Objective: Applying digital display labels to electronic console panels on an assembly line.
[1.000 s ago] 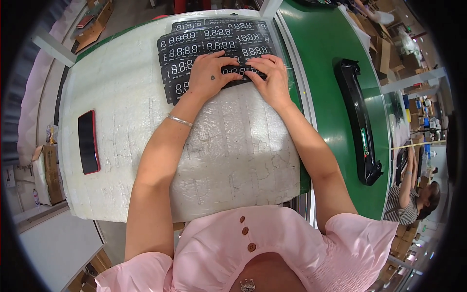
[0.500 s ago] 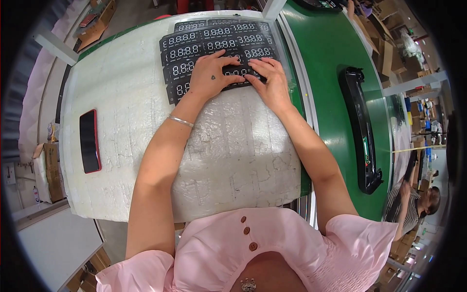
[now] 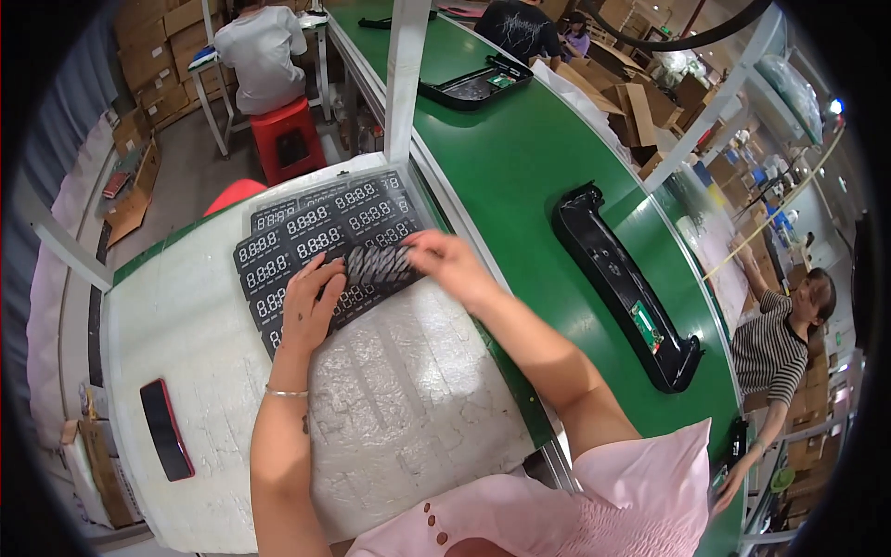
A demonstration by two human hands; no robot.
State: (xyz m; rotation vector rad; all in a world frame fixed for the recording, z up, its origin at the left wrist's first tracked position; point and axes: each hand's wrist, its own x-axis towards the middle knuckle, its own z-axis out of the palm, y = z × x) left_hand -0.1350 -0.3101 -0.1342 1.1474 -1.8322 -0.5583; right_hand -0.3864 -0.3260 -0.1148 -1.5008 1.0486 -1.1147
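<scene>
A stack of black printed sheets (image 3: 265, 278) with white digit patterns lies on the padded table. Above its near part, one narrow black display strip (image 3: 379, 264) is held up, smeared by motion. My right hand (image 3: 455, 267) pinches the strip's right end between thumb and fingers. At the other end my left hand (image 3: 312, 302) is closed on the strip, its thumb close to the sheets below. Parts of the stack are hidden under my hands and the strip.
A phone (image 3: 167, 430) with a red edge lies at the table's left. On the green conveyor (image 3: 520, 167) to the right are a long black housing (image 3: 624, 283) with a circuit board and another black housing (image 3: 478, 85). A co-worker in stripes (image 3: 772, 348) reaches toward the belt; another sits on a red stool (image 3: 284, 139).
The view has turned toward the right and farther ahead. Both hands lay on the sheets before; now they hold a strip raised off them, and my right hand has moved away from my left.
</scene>
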